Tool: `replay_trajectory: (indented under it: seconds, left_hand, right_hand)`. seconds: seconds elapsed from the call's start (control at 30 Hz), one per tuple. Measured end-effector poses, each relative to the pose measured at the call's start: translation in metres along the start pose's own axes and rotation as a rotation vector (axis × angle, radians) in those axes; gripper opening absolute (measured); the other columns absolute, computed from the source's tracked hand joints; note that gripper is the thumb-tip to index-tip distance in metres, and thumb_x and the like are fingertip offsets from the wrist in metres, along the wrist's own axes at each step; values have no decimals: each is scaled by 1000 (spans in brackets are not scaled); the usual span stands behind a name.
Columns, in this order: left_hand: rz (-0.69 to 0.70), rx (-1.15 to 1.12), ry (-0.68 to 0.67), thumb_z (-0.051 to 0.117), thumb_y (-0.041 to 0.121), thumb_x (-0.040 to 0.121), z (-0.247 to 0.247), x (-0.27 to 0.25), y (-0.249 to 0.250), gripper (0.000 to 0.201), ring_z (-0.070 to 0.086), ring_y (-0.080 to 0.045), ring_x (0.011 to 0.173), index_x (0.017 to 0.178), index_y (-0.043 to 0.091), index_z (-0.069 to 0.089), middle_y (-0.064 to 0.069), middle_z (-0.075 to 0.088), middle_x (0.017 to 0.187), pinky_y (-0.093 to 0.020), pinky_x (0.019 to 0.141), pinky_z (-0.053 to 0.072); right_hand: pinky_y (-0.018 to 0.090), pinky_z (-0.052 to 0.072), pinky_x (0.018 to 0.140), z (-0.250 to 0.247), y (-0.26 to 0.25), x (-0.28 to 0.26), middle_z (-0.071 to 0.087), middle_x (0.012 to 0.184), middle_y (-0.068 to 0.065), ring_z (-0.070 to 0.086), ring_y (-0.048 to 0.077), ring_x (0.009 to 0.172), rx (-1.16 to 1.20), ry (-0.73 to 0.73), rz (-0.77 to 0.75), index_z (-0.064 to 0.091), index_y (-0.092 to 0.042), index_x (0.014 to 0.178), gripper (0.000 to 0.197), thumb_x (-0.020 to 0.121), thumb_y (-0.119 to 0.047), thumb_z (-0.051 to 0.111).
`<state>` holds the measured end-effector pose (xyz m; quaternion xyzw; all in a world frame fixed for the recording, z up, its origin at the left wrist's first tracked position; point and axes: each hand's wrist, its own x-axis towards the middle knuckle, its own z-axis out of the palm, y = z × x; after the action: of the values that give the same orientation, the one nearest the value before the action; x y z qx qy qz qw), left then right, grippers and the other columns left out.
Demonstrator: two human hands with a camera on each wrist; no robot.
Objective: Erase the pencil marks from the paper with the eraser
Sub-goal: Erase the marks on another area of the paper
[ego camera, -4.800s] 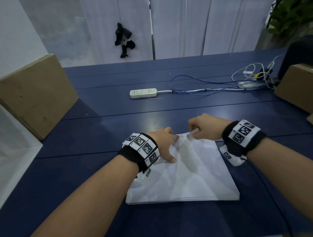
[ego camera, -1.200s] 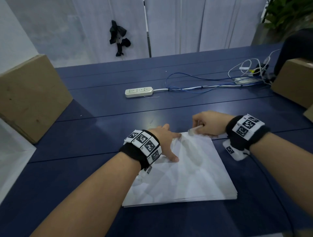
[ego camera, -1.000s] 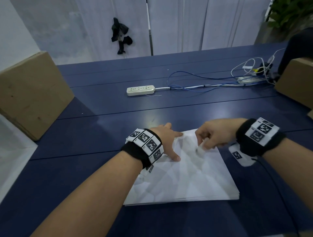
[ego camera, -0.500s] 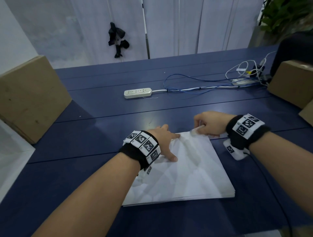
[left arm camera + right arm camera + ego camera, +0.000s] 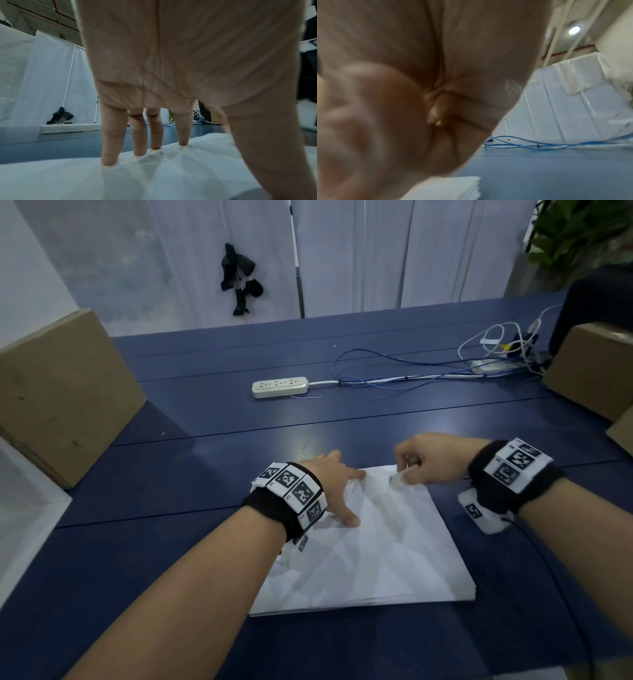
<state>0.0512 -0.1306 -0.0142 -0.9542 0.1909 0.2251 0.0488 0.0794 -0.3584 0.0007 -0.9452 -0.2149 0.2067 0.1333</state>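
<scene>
A stack of crumpled white paper (image 5: pixel 376 556) lies on the blue table (image 5: pixel 205 474) in front of me. My left hand (image 5: pixel 337 484) presses on its far left part with straight, spread fingers (image 5: pixel 109 148), their tips on the paper (image 5: pixel 171 175). My right hand (image 5: pixel 428 460) pinches a small white eraser (image 5: pixel 396 480) and holds its tip against the paper's far edge. In the right wrist view my right hand (image 5: pixel 402 94) is a blurred curled fist that hides the eraser; the stack's corner (image 5: pixel 453 188) shows below it. No pencil marks can be made out.
A white power strip (image 5: pixel 279 386) with blue cables (image 5: pixel 394 371) lies further back on the table. Cardboard boxes stand at the left (image 5: pixel 58 392) and right (image 5: pixel 592 364). A tangle of white wires (image 5: pixel 503 347) sits at the far right.
My right hand has been rubbing the eraser back and forth along the paper's far edge; it now sits slightly nearer me than half a second ago. My left hand has stayed pressed on the paper.
</scene>
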Motion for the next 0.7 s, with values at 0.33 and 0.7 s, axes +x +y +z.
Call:
replay_trajectory:
  seconds: [0.33,0.7]
  left_hand:
    - [12,25,-21,74,66,71,-1,3,4,91,43,-31,118,144,62,20,-1,30,111,-49,95,47]
    - [-10,33,-47,73,66,72,-1,5,6,93,40,-31,123,145,62,15,-5,34,126,-51,96,46]
  right_hand:
    - [24,45,54,0,-2,1,71,71,-6,57,7,52,-35,76,15,63,-23,86,21,88,-42,72]
    - [24,42,55,0,3,-1,67,64,-6,54,4,49,-26,68,-7,63,-22,84,26,87,-45,75]
